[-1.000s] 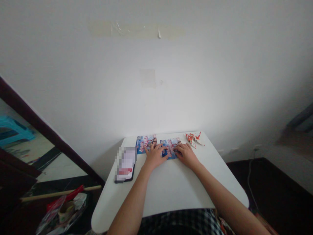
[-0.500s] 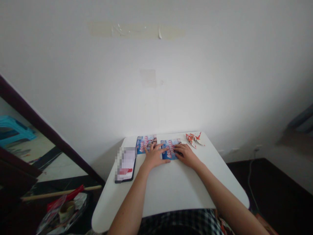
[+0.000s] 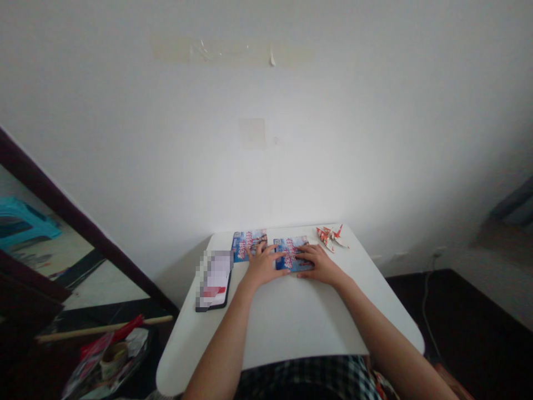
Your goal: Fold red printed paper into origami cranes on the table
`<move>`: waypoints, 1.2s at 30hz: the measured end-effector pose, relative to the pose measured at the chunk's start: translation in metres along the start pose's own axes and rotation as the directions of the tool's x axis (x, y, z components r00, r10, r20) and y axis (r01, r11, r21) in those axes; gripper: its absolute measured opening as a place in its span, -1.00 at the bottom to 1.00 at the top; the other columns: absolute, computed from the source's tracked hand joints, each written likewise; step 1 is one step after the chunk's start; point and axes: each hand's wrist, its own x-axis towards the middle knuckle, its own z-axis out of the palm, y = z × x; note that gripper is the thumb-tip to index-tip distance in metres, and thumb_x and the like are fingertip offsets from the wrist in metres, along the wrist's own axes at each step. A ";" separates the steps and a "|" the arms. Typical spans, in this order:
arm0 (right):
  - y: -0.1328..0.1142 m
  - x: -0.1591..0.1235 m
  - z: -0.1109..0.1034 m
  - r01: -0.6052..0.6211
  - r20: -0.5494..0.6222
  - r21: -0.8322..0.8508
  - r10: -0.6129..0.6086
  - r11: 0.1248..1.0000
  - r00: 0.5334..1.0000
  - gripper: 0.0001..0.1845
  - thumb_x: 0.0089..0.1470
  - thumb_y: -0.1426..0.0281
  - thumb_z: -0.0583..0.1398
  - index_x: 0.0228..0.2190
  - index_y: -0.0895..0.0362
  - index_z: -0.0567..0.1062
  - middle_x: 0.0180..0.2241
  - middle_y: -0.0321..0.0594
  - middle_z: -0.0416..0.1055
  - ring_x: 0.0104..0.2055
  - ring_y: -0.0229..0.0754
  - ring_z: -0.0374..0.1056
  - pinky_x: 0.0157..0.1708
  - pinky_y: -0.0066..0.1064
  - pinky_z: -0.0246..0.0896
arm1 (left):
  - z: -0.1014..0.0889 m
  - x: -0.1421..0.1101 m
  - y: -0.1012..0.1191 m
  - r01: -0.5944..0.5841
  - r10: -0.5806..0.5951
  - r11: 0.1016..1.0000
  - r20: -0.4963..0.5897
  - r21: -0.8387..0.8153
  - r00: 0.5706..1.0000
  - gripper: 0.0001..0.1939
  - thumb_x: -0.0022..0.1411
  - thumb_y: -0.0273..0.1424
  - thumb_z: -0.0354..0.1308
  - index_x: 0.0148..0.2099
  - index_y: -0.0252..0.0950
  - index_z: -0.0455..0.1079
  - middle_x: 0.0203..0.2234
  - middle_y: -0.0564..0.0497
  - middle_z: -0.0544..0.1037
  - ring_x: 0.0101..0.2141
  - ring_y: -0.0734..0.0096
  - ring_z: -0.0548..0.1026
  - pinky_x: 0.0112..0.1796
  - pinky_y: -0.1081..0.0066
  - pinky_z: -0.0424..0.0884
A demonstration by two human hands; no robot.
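Observation:
A blue printed sheet [image 3: 287, 256] with red and white lettering lies flat on the white table [image 3: 300, 316], between my hands. My left hand [image 3: 263, 268] rests with fingers spread over the sheet's left edge; its other fingertips reach a second, similar blue sheet [image 3: 245, 244] lying further left. On the right edge of the nearer sheet, my right hand [image 3: 318, 264] lies with its fingers stretched out and its thumb at the lower corner. Neither hand grasps anything. Folded red-and-white paper [image 3: 331, 238] sits beyond my right hand.
A phone [image 3: 216, 280], partly pixelated, lies at the table's left side. The white wall [image 3: 270, 183] stands behind the table. On the floor at the left are a bag of rubbish [image 3: 120, 355] and a wooden stick [image 3: 158, 320]. A cable [image 3: 425, 311] hangs at the right.
My right hand's fingers have spread a little, and its thumb has come down to the sheet's lower right corner. My left hand has barely moved.

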 end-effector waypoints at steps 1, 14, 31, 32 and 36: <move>0.000 0.000 -0.001 0.003 0.006 0.007 -0.003 1.000 1.000 -0.37 -0.08 0.15 0.47 0.06 -0.06 0.57 0.20 -0.06 0.41 0.26 0.14 0.28 0.23 0.07 0.16 | 0.000 0.000 0.000 -0.001 0.001 1.000 0.001 -0.003 1.000 -0.41 0.08 0.15 0.27 0.17 0.24 0.46 0.35 0.09 0.31 0.39 -0.23 0.01 0.26 -0.48 -0.29; 0.008 0.002 -0.011 0.008 -0.016 0.092 -0.006 0.996 1.000 -0.74 0.18 0.28 0.28 -0.08 -0.04 0.63 0.04 -0.17 0.56 0.16 0.01 0.41 0.24 -0.01 0.19 | -0.005 0.001 0.002 0.033 -0.033 0.997 -0.004 -0.073 0.999 -0.59 0.21 0.14 0.16 -0.01 0.16 0.59 0.30 0.13 0.40 0.39 -0.13 0.06 0.29 -0.44 -0.24; 0.002 0.004 -0.004 -0.306 -0.218 0.095 0.320 0.947 0.922 -0.63 0.21 0.33 0.20 0.05 0.04 0.51 -0.09 -0.13 0.59 -0.09 -0.06 0.50 -0.02 -0.24 0.36 | 0.005 0.009 -0.001 0.116 -0.133 0.986 -0.148 -0.119 0.980 -0.46 0.21 -0.03 0.26 0.22 0.01 0.46 0.19 -0.10 0.50 0.27 0.00 0.29 0.33 -0.23 -0.08; 0.001 0.005 -0.003 -0.319 -0.220 0.084 0.330 0.944 0.918 -0.60 0.21 0.34 0.20 0.09 0.05 0.48 -0.12 -0.13 0.59 -0.11 -0.07 0.49 -0.03 -0.25 0.36 | 0.007 0.011 -0.001 0.132 -0.151 0.984 -0.161 -0.121 0.975 -0.43 0.22 -0.08 0.27 0.26 -0.01 0.42 0.19 -0.12 0.49 0.25 0.01 0.31 0.33 -0.24 -0.09; -0.005 0.008 0.001 -0.320 -0.249 0.044 0.321 0.946 0.914 -0.57 0.23 0.39 0.17 0.13 0.05 0.40 -0.04 -0.11 0.51 -0.05 -0.07 0.45 0.02 -0.23 0.34 | 0.012 0.014 0.002 0.145 -0.175 0.978 -0.212 -0.149 0.962 -0.35 0.27 -0.18 0.24 0.38 0.00 0.23 0.11 -0.11 0.54 0.20 0.06 0.36 0.31 -0.28 -0.07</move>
